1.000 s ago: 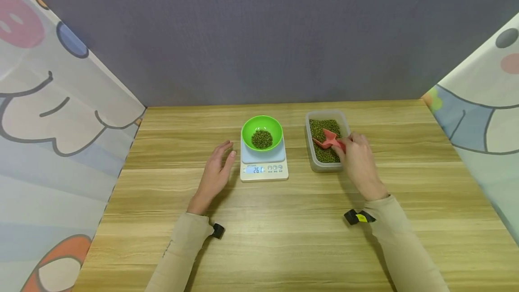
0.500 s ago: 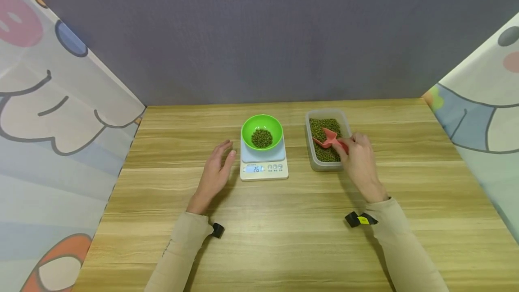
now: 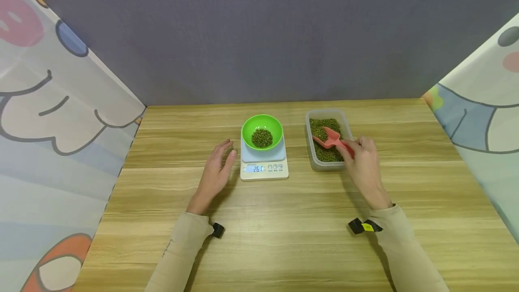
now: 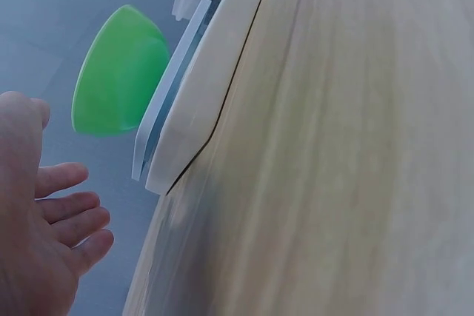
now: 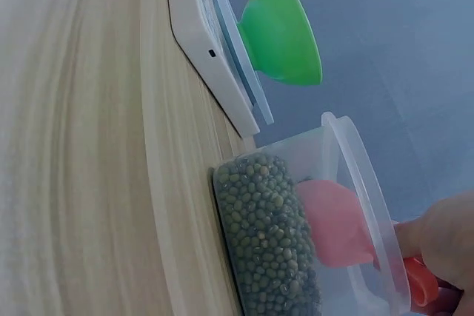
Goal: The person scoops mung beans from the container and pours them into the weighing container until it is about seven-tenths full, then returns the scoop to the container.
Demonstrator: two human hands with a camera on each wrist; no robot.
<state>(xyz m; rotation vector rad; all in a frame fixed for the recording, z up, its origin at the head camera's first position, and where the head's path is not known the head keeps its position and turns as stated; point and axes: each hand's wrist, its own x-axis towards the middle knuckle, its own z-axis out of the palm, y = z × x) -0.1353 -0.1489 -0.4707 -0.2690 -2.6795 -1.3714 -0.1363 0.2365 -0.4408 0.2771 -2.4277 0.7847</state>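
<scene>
My right hand (image 3: 362, 166) pinches the handle of a red scoop (image 3: 332, 137) whose bowl sits over the green beans in a clear plastic tub (image 3: 317, 164). Through the tub wall in the right wrist view, the scoop (image 5: 335, 223) shows at the top of the beans (image 5: 263, 231). To the left, a green bowl (image 3: 248, 130) with a small heap of beans stands on a white kitchen scale (image 3: 264, 175) reading 26.1. Beside the scale my left hand (image 3: 215, 172) is held with its fingers loosely extended, holding nothing. Its fingers (image 4: 78, 220) are apart from the bowl in the left wrist view.
The wooden table (image 3: 275, 238) carries the scale and the tub, with a gap between them. A grey panel (image 3: 275, 35) rises at the table's back edge. Cartoon-printed sheets (image 3: 52, 179) flank both sides.
My right hand has drawn slightly back to the right, with the scoop shifting a little the same way. The left hand, bowl and scale reading stay the same.
</scene>
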